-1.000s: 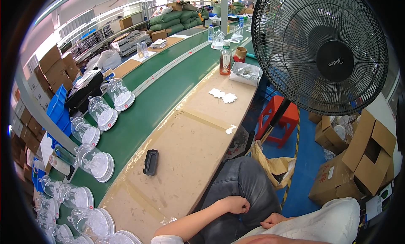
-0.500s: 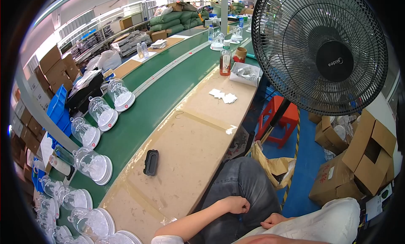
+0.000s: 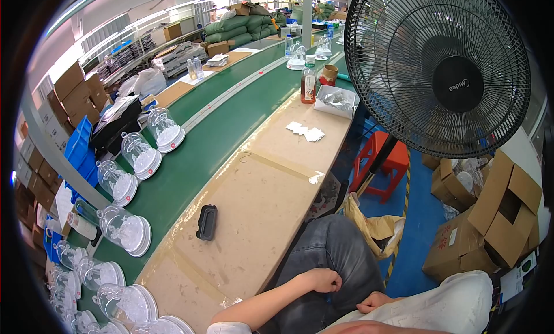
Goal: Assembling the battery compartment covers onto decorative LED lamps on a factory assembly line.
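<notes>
Left forearm (image 3: 265, 304) enters from the lower edge and extends forward and rightward; the left hand (image 3: 323, 280) rests on the dark grey denim trousers (image 3: 340, 247), wrist bent slightly down, fingers curled into a loose fist. The right hand (image 3: 374, 301) lies low at the lap, just to the right of the left fingers, partly covered by the white fabric shirt (image 3: 438, 302); its visible fingers are bent, but whether they close on anything cannot be told. The trousers lie directly under and ahead of the left fingers. Surroundings, largest first: a long green conveyor belt (image 3: 202, 143), well left and ahead of the fingers; a tan board-topped bench (image 3: 254, 207), near, ahead-left; a round black wire-caged floor fan (image 3: 457, 83), ahead-right, its cage obstructing the view beyond and its pole crossing before a red plastic stool (image 3: 392, 155); an open brown cardboard carton (image 3: 461, 241), right; an open tan bag (image 3: 359, 218), near, ahead-right; clear domes on round white bases (image 3: 126, 230), standing along the belt, far left; an oblong black case (image 3: 206, 222), on the bench, left and ahead; small white square cards (image 3: 306, 131), farther ahead on the bench.
</notes>
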Action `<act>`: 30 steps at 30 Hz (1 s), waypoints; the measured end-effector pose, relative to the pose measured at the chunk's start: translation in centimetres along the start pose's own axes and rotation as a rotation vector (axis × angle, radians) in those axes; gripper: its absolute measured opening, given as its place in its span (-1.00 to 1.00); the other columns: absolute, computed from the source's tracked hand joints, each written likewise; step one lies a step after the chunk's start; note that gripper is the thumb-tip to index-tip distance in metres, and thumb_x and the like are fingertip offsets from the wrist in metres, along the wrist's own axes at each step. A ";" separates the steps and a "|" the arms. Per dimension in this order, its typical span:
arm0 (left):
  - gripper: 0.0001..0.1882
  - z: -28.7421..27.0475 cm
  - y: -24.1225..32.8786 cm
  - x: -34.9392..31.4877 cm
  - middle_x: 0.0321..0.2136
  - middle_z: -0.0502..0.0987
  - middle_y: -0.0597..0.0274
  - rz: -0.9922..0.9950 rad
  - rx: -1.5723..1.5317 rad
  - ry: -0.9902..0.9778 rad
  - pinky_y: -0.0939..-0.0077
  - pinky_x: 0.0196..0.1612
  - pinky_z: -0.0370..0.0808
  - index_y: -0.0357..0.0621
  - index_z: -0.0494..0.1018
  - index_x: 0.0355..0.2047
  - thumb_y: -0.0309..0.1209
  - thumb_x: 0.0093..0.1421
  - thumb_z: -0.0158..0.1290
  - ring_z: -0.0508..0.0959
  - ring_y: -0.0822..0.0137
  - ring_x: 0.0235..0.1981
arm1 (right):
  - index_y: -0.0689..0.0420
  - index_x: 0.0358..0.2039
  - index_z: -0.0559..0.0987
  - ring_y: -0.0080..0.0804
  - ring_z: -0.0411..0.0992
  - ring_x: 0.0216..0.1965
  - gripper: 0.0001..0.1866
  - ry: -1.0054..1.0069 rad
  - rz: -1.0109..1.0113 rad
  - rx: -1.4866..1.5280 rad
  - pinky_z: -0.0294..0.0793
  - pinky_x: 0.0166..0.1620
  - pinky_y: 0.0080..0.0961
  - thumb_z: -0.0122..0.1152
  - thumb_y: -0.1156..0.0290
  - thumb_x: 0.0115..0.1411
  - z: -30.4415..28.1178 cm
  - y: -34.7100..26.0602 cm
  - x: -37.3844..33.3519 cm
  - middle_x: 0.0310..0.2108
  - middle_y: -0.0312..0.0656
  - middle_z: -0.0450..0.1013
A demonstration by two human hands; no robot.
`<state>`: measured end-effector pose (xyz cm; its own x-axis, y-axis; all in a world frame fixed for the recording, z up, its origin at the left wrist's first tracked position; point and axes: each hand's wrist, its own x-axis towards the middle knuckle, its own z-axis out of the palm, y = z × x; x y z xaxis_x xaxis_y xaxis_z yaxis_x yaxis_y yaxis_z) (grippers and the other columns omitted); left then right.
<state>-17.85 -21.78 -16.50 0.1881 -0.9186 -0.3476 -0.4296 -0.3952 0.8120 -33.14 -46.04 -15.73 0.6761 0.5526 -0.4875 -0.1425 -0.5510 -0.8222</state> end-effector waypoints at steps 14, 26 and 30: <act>-0.84 0.2 -0.2 0.1 -0.41 0.63 0.24 0.014 -0.002 0.002 0.33 -0.21 0.50 -0.01 0.58 -0.34 -0.36 0.10 0.03 0.62 0.20 -0.31 | 0.25 -0.68 0.47 -0.51 0.19 -0.78 -0.51 0.001 -0.036 -0.021 0.18 -0.61 -0.39 0.06 0.19 0.33 -0.1 0.0 0.0 -0.81 -0.12 0.24; -0.84 0.2 -0.5 0.3 -0.41 0.62 0.24 0.025 0.002 0.005 0.33 -0.21 0.50 -0.01 0.58 -0.34 -0.36 0.10 0.04 0.62 0.20 -0.30 | 0.24 -0.70 0.43 -0.53 0.13 -0.77 -0.49 0.003 -0.016 -0.012 0.14 -0.61 -0.38 0.03 0.18 0.34 -0.2 -0.6 -0.1 -0.82 -0.14 0.19; -0.84 0.0 -0.2 0.2 -0.40 0.62 0.23 0.016 0.004 -0.003 0.33 -0.20 0.50 -0.02 0.58 -0.33 -0.36 0.10 0.04 0.61 0.20 -0.30 | 0.27 -0.67 0.46 -0.50 0.20 -0.76 -0.51 -0.019 0.023 -0.030 0.19 -0.57 -0.37 0.06 0.17 0.31 -0.2 -0.2 0.0 -0.80 -0.14 0.24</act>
<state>-17.76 -21.92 -16.78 0.1790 -0.9247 -0.3359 -0.4358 -0.3806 0.8156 -32.97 -46.08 -15.47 0.6586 0.5516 -0.5118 -0.1359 -0.5818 -0.8019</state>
